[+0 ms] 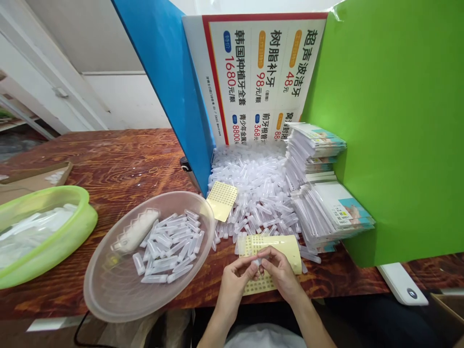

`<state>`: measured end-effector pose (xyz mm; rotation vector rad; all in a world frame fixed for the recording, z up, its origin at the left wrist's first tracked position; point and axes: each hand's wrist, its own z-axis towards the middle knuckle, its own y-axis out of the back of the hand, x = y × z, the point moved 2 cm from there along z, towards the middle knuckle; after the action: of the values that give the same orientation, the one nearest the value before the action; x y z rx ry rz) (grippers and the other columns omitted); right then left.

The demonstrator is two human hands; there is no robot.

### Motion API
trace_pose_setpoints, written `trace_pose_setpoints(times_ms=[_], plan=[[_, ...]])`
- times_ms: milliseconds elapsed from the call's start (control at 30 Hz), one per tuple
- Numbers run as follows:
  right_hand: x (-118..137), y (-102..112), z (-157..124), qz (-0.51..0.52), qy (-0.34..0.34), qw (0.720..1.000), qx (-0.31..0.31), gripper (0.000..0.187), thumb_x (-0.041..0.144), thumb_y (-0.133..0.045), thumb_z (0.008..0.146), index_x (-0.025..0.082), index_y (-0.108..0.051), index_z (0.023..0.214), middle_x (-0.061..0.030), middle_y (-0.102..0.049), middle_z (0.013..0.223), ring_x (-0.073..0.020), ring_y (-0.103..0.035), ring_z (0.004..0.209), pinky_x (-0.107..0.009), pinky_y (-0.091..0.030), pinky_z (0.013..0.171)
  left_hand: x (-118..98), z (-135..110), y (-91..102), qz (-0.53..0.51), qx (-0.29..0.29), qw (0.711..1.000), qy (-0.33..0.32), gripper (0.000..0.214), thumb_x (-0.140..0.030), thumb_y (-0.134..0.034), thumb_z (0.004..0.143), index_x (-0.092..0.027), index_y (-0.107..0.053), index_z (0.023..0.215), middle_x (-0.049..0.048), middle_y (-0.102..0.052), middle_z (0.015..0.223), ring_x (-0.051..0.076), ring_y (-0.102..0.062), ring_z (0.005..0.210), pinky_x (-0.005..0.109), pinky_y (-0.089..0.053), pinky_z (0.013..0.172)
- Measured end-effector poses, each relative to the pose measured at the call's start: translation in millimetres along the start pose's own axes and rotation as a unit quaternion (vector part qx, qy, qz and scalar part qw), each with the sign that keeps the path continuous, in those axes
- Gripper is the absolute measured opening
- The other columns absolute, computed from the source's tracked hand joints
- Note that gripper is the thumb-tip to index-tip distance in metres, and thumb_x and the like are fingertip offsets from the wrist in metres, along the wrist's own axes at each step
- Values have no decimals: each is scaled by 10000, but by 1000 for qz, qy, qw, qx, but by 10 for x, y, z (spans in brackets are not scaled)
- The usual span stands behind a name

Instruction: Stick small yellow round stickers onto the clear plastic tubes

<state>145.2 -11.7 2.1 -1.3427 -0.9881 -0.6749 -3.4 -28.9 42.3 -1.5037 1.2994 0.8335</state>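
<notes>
Close to the table's front edge, my left hand point(237, 274) and my right hand point(281, 271) meet with their fingertips pinched around one small whitish plastic tube point(258, 262), mostly hidden by the fingers. Beneath them lies a yellow sheet of small round stickers point(286, 245), curled at its right side. A second yellow sticker sheet point(223, 199) rests against the big heap of clear capped tubes point(253, 181) behind. To the left, a translucent oval basin point(108, 295) holds several such tubes and a rolled clear plastic bag point(136, 231).
Stacks of printed cards point(326, 205) stand right of the heap, beside a green panel point(398, 135). A blue panel point(170, 82) and a printed price board point(268, 72) enclose the left and back. A lime-green basin point(81, 203) sits far left; a white device point(402, 285) lies at right.
</notes>
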Motion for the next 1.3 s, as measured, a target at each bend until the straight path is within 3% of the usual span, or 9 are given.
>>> trace_pose_setpoints(times_ms=[333,500,533,600,700,800,900,1100,1300], plan=[[165,-97,185,-85,13,996,15,249,417,-775,815,195,-708,906,-14,-656,798,-149,-600,642,-285,-493,629,-27,110,107,-37,-37,998,-22,494,-568,-778,733,-130,-761,961,51,-705,704,171,-651,668,271,-535,660],[781,-414,440,-165,163,946,-227,320,426,-682,899,217,-691,1141,-57,-707,928,-207,-653,824,-350,-537,765,189,76,163,7,-113,993,-43,617,-685,-712,721,-133,-746,994,59,-706,734,200,-664,677,312,-558,661],[887,-543,487,-162,187,946,-209,365,432,-593,958,239,-639,1265,-75,-707,1055,-215,-659,896,-367,-544,797,239,56,168,33,-123,990,-54,619,-698,-693,727,-137,-748,983,57,-700,727,202,-655,673,311,-552,655],[993,-849,571,-212,158,964,3,459,419,-544,989,298,-513,1430,-67,-709,1131,-213,-669,890,-378,-560,786,307,9,178,93,-131,984,-81,580,-698,-642,774,-154,-751,944,54,-689,730,206,-637,685,309,-535,662],[955,-1081,552,-300,140,916,226,404,351,-549,991,316,-564,1394,-48,-742,1101,-226,-691,883,-391,-556,802,300,-51,208,179,-118,968,-130,477,-627,-561,875,-186,-734,930,71,-697,822,229,-637,765,322,-516,712],[798,-849,442,-354,139,910,164,279,300,-520,1003,279,-714,1204,-52,-758,1037,-242,-696,905,-384,-543,816,239,-83,277,237,-135,950,-150,384,-545,-576,897,-221,-703,1060,89,-690,993,252,-643,862,346,-506,789],[695,-287,241,-397,124,908,39,233,307,-546,984,261,-733,1117,-69,-746,1031,-255,-689,889,-375,-537,789,240,-84,329,277,-160,937,-142,386,-505,-640,859,-230,-671,1128,89,-665,1008,263,-629,878,371,-494,833],[741,746,-297,-508,133,838,-146,136,295,-608,913,253,-736,936,-86,-734,934,-298,-665,868,-397,-484,808,331,42,159,321,-150,923,-152,348,-464,-654,835,-225,-616,1085,81,-654,987,288,-633,900,401,-483,837],[420,906,-480,-560,121,794,-201,125,267,-625,864,269,-721,944,-73,-698,914,-278,-647,809,-375,-493,724,286,257,-22,301,-118,935,-149,262,-412,-653,804,-229,-627,989,69,-676,938,292,-651,882,392,-487,823]])
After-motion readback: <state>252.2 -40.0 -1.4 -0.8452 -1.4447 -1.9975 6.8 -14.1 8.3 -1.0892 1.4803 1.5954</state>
